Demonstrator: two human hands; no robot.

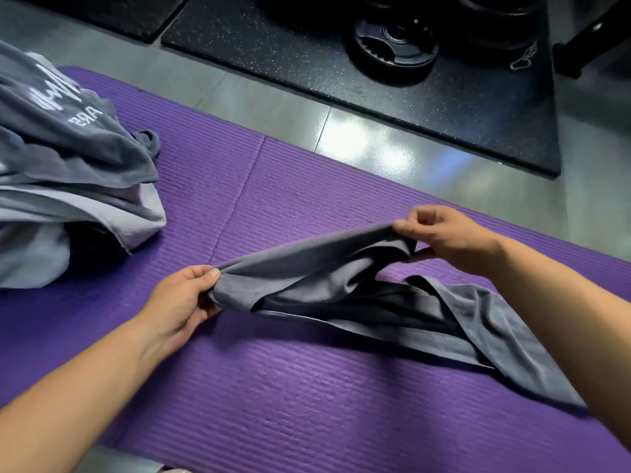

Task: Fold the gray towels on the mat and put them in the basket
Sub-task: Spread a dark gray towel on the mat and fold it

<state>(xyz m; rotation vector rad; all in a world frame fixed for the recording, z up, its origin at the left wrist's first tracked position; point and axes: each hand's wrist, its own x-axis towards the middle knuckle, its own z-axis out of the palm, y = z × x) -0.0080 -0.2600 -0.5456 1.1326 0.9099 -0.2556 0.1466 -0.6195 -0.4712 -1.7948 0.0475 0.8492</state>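
A gray towel (307, 271) is stretched between my two hands just above the purple mat (273, 387). My left hand (181, 302) pinches its near-left end and my right hand (440, 233) pinches its far-right end. The rest of the towel trails crumpled across the mat toward the lower right, partly under my right forearm. A heap of other gray towels (68, 172), one with white lettering, lies on the mat at the left edge. No basket is visible.
Beyond the mat is a glossy gray tiled floor (358, 138). Further back, black speckled rubber flooring (290, 56) carries a black weight plate (392, 46) and other dark gym gear at the top right.
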